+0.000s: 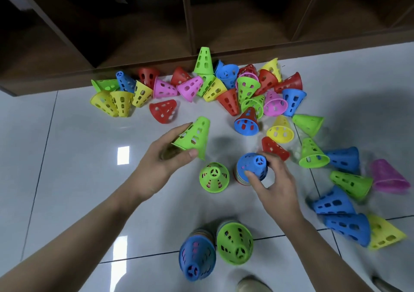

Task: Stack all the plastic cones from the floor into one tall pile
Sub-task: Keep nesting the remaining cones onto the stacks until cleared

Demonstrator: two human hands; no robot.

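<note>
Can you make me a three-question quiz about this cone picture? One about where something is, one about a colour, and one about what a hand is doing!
1. Where is the upright green cone?
A. on the floor between the hands
B. inside the shelf
C. on a chair

2. What colour is the cone on top of the stack under the right hand?
A. pink
B. blue
C. yellow

3. What is the left hand doing?
A. lying flat on the floor
B. pointing at the shelf
C. holding a green cone

Answers: 1 A, it stands on the tiles between both hands. 2 B, its top is blue. 3 C, fingers and thumb wrap its wide end.
</note>
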